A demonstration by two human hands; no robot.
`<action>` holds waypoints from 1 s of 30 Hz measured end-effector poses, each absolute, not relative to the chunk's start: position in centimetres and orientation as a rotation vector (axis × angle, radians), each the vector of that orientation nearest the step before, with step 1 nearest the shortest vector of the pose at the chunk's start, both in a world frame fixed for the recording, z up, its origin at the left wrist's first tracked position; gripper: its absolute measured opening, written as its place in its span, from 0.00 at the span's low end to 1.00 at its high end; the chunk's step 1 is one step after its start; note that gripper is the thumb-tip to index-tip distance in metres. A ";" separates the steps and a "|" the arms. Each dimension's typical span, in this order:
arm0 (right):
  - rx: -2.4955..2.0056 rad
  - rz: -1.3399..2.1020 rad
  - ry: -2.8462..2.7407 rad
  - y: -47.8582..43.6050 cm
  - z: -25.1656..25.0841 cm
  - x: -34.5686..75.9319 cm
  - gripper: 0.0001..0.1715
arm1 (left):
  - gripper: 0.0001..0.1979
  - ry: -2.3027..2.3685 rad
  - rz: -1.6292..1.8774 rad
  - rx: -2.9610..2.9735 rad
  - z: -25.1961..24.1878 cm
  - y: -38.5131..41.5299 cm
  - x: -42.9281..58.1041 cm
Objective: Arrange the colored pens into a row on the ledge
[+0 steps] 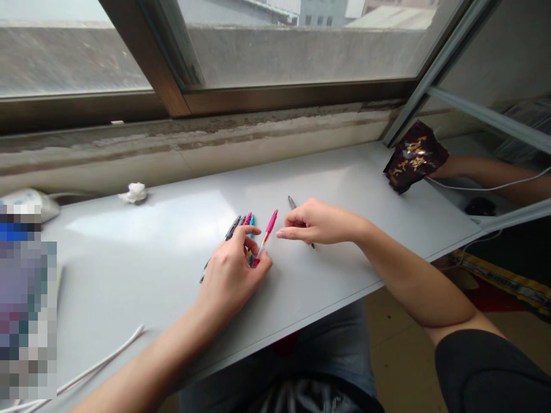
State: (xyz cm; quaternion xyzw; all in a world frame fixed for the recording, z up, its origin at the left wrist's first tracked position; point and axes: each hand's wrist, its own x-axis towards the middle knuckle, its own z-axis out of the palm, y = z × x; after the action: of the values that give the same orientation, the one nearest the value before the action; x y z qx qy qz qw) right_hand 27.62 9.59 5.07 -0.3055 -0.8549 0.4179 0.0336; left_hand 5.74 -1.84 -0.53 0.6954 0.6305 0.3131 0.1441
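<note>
My left hand (pixel 232 275) rests on a small bunch of pens on a pale grey shelf (pixel 142 258). Its fingers close around the lower end of a pink pen (pixel 266 238), which tilts up past them. A black pen (pixel 232 228) and a teal pen (pixel 251 226) lie mostly hidden under the same fingers. My right hand (pixel 312 222) hovers just right of the pink pen without touching it. Beneath that hand lies a dark grey pen (pixel 293 202), its middle hidden.
A dark patterned foil bag (pixel 415 156) stands at the shelf's far right, and a crumpled white tissue (pixel 134 193) lies by the wall. A white cable (pixel 99 350) runs along the near left. A window frame (pixel 181 100) bounds the far side, and the shelf's front edge drops to the floor.
</note>
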 end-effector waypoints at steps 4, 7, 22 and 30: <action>-0.933 1.407 -2.503 9.2 4.5 27.1 0.34 | 0.09 1.707 1.189 1.918 0.3 -2.0 5.9; -0.863 1.553 -2.242 9.1 3.9 26.6 0.34 | 0.07 1.570 1.296 2.022 0.4 -2.3 5.8; -0.560 1.773 -1.952 9.1 3.7 26.4 0.35 | 0.20 1.380 0.999 1.749 0.7 -1.2 4.0; -0.355 1.702 -2.226 9.4 4.5 27.4 0.28 | 0.29 1.196 0.780 1.568 2.4 -1.0 3.1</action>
State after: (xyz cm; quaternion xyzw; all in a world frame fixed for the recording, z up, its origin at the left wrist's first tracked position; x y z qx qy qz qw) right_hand 27.41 9.39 4.49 -0.1241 -0.7781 0.5951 0.1580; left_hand 3.09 -0.96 2.44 0.6452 0.4920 0.3209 0.4885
